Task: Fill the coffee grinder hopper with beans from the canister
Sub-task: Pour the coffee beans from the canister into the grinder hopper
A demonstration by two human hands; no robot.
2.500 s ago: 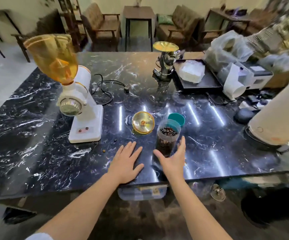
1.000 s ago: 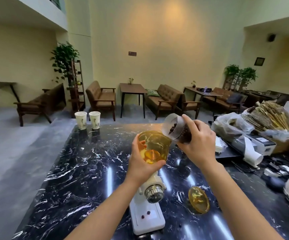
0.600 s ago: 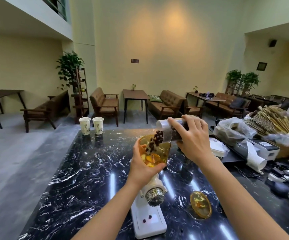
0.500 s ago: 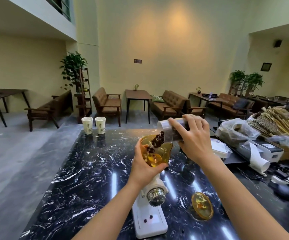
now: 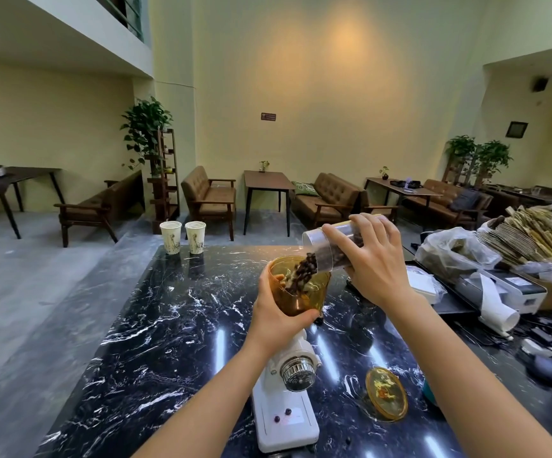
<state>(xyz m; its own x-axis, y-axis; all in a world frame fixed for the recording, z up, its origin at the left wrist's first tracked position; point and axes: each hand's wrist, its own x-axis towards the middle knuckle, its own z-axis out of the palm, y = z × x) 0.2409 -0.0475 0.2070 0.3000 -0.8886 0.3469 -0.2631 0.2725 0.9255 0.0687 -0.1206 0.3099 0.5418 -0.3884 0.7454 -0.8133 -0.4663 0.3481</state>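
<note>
A white coffee grinder [image 5: 286, 411] stands on the black marble counter [image 5: 169, 342], topped by an amber see-through hopper [image 5: 314, 292]. My left hand [image 5: 276, 320] wraps around the hopper from the left. My right hand [image 5: 372, 259] holds the clear canister [image 5: 317, 246] tipped nearly flat, mouth to the left above the hopper's rim. Dark coffee beans [image 5: 302, 272] stream from the canister's mouth down into the hopper.
The amber hopper lid [image 5: 386, 393] lies on the counter right of the grinder, a teal lid edge [image 5: 428, 391] beside it. Two paper cups [image 5: 183, 237] stand at the far edge. A receipt printer [image 5: 506, 289], bags and cables crowd the right side.
My right hand has lifted the canister off the counter and tipped it over the hopper; beans now pour in a thicker stream. My left hand moved from the counter to grip the hopper.
</note>
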